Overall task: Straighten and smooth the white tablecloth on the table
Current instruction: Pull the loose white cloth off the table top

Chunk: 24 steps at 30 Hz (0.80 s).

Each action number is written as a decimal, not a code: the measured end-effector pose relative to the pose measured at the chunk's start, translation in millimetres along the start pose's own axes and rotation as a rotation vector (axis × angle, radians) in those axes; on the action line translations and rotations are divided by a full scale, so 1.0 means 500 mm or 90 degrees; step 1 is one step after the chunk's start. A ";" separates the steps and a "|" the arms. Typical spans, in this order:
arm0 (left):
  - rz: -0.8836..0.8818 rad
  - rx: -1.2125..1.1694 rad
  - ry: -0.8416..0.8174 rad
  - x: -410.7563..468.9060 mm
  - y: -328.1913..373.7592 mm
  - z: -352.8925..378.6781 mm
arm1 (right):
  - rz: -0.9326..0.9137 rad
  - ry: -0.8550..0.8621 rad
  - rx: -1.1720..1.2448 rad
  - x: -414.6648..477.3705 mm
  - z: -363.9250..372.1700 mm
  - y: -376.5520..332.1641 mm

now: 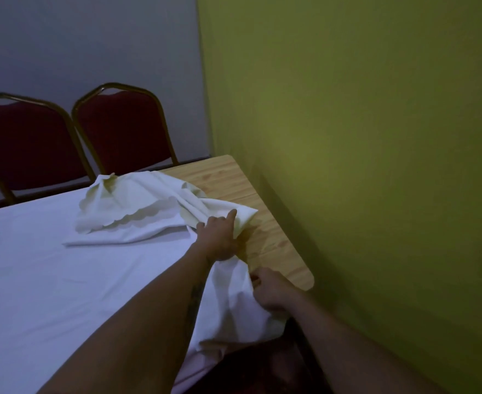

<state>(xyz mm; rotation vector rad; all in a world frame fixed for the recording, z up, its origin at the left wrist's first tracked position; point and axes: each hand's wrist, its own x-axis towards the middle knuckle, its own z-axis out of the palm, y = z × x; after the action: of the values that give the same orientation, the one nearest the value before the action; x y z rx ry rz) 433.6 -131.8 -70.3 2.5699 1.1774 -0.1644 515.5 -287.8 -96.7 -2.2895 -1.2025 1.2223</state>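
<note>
The white tablecloth [49, 280] covers most of the wooden table [274, 240], lying flat on the left. Its right end is folded back and bunched into a heap [137, 206] with a scalloped edge, leaving the table's right end bare. My left hand [220, 240] reaches across and grips the bunched cloth near the fold, its index finger stretched out over the fabric. Nearer to me, my right hand [271, 291] grips the cloth's edge where it hangs off the near side of the table.
Two dark red chairs [120, 132] with gold frames stand behind the table's far side. A green wall [376, 137] runs close along the table's right end. A grey wall [77, 44] is behind the chairs.
</note>
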 end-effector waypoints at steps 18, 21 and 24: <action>-0.027 -0.383 0.618 0.044 -0.075 -0.366 | 0.066 -0.295 0.149 0.015 0.028 -0.058; -0.089 -0.357 0.600 0.019 -0.131 -0.423 | -0.054 -0.136 -0.064 0.006 0.004 -0.079; -0.144 -0.319 0.543 0.000 -0.181 -0.431 | -0.051 0.032 -0.029 -0.008 -0.065 -0.063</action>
<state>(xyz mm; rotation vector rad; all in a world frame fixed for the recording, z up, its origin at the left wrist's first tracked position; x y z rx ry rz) 360.3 -6.5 112.7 2.0549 1.5102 1.1260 522.8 -267.4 -57.0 -2.2667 -1.3020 1.1133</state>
